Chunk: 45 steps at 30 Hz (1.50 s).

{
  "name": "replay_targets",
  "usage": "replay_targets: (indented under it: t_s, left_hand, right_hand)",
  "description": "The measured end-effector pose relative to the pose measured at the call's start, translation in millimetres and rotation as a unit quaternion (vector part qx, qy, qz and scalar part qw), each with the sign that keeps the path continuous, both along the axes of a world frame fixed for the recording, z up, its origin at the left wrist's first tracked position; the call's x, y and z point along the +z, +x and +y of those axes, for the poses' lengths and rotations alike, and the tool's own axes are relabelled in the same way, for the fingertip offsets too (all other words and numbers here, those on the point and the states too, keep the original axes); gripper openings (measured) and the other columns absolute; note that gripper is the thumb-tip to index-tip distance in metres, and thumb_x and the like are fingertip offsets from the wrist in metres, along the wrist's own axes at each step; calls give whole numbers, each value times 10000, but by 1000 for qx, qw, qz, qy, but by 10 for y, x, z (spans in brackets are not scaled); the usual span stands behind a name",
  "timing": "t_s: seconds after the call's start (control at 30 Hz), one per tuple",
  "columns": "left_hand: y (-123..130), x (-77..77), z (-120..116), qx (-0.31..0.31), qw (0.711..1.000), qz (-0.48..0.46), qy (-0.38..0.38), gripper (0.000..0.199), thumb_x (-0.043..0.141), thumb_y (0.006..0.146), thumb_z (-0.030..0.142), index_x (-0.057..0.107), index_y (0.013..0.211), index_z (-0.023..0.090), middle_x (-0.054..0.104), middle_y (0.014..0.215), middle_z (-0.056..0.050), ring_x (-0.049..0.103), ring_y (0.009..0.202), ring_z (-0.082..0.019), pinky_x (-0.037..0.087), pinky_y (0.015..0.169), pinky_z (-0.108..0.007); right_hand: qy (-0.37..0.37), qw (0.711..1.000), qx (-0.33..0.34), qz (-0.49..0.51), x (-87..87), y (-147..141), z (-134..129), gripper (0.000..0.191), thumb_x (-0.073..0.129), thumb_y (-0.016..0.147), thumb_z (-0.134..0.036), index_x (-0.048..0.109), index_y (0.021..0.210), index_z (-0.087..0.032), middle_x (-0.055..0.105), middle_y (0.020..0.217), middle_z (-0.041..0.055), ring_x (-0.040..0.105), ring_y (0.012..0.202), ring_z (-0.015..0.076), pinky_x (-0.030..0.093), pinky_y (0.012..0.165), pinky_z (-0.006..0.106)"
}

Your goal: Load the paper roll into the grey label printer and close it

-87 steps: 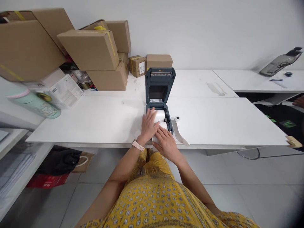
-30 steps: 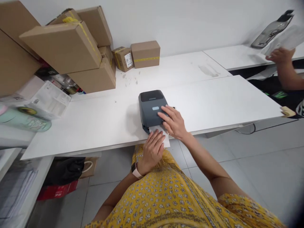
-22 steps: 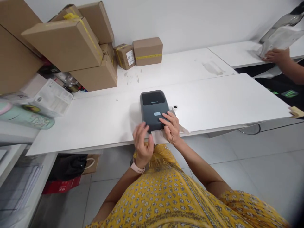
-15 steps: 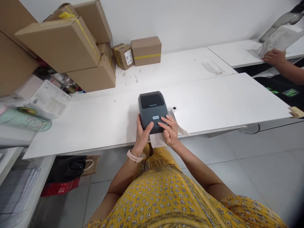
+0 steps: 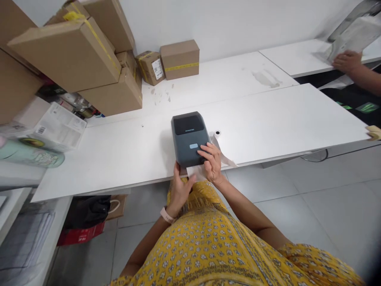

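Observation:
A dark grey label printer (image 5: pixel 188 153) with a light blue button stands at the table's front edge. White paper (image 5: pixel 195 171) sticks out from its front, over the edge. My left hand (image 5: pixel 180 190) is just in front of the printer, thumb and forefinger apart, the thumb overlapping the paper. Whether it grips the paper I cannot make out. On the printer's front right corner lies my right hand (image 5: pixel 212 162), its upper fingers stretched across the top. A small white paper roll (image 5: pixel 217 133) lies right of the printer, with a loose strip (image 5: pixel 228 159) running to the edge.
Cardboard boxes (image 5: pixel 67 59) are stacked at the back left; two smaller boxes (image 5: pixel 180 59) stand by the wall. A green bottle (image 5: pixel 41 153) and a white box (image 5: pixel 61 125) are at the left. A co-worker's hand (image 5: pixel 347 60) holds a pale package (image 5: pixel 357 35) at the far right.
My left hand has come off the printer's left side and top and moved down to the paper at the front. My right hand stays on the printer. The view has shifted slightly.

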<state>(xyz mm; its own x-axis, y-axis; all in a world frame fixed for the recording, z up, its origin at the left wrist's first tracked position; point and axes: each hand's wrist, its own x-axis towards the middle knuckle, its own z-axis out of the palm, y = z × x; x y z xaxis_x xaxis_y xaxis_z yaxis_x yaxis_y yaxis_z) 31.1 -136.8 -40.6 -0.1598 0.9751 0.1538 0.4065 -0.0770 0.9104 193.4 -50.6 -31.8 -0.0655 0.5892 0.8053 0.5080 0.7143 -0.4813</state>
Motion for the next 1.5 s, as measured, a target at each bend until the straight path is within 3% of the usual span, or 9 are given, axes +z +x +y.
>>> replay_targets:
  t_s: [0.1, 0.23, 0.5, 0.77, 1.0, 1.1, 1.2, 1.33, 1.5]
  left_hand:
    - [47, 31, -246, 54, 994, -48, -84, 650, 738, 877, 597, 572, 1366, 203, 687, 1367, -156, 667, 1263, -294, 539, 1065, -473]
    - [100, 242, -84, -43, 947, -228, -225, 552, 724, 828, 698, 722, 988, 170, 749, 885, -63, 683, 784, -190, 547, 732, -323]
    - [253, 353, 119, -15, 905, -363, -219, 546, 899, 692, 570, 781, 1017, 147, 779, 915, -50, 663, 781, -174, 514, 746, -313]
    - [242, 238, 83, -18, 918, -337, -207, 510, 860, 724, 566, 769, 1016, 157, 749, 873, -36, 624, 739, -164, 497, 726, -315]
    - [95, 352, 9, -16, 982, -128, -137, 456, 729, 865, 596, 629, 688, 188, 501, 595, 44, 427, 594, -118, 338, 594, -270]
    - [-37, 450, 3, 79, 995, -46, -26, 390, 583, 988, 553, 625, 799, 214, 586, 715, 15, 542, 695, -152, 436, 691, -282]
    - [-155, 546, 81, 125, 986, 36, 104, 335, 506, 1036, 504, 649, 1146, 222, 707, 1146, -98, 664, 1098, -236, 525, 967, -384]
    - [-184, 634, 257, 50, 978, 135, 151, 703, 583, 1005, 525, 346, 1606, 247, 314, 1732, -178, 252, 1641, -326, 297, 1298, -566]
    - [-75, 514, 399, 14, 994, 70, 80, 977, 627, 966, 609, 59, 1706, 318, 83, 1815, -141, 60, 1686, -340, 193, 1347, -597]
  right_hand:
    - [-8, 1000, -7, 25, 31, -35, -4, 487, 278, 1079, -391, 681, 1335, -295, 738, 1266, 89, 639, 1324, 296, 498, 1151, 574]
    - [-28, 999, -21, 29, 43, -48, 14, 511, 269, 1080, -429, 710, 1301, -296, 750, 1221, 92, 654, 1285, 306, 493, 1125, 569]
    - [-52, 998, 6, 18, 178, 11, -28, 478, 302, 1086, -416, 693, 1334, -300, 746, 1258, 87, 635, 1302, 302, 480, 1118, 547]
    - [-62, 998, -12, 9, 189, -14, -27, 475, 307, 1087, -415, 708, 1313, -300, 737, 1231, 87, 636, 1272, 305, 478, 1097, 545]
    - [-73, 993, -65, -69, 325, -39, -33, 415, 404, 1081, -445, 726, 1327, -358, 719, 1192, 65, 626, 1144, 291, 413, 1037, 517]
    - [-87, 985, -87, -119, 448, -64, -41, 330, 516, 1053, -485, 762, 1241, -369, 715, 1208, 55, 619, 1097, 285, 362, 1078, 537]
    - [-80, 981, -88, -155, 613, -93, -24, 262, 584, 1036, -510, 755, 1155, -352, 710, 1280, 44, 594, 1259, 307, 271, 1201, 581]
    - [-70, 978, -43, -194, 761, -104, 83, 276, 591, 1027, -562, 710, 1006, -314, 688, 1402, 26, 453, 1503, 332, 104, 1316, 644]
    - [-70, 971, -15, -228, 689, -32, 158, 317, 552, 1038, -582, 690, 1034, -296, 661, 1492, 35, 422, 1550, 344, 112, 1315, 697]
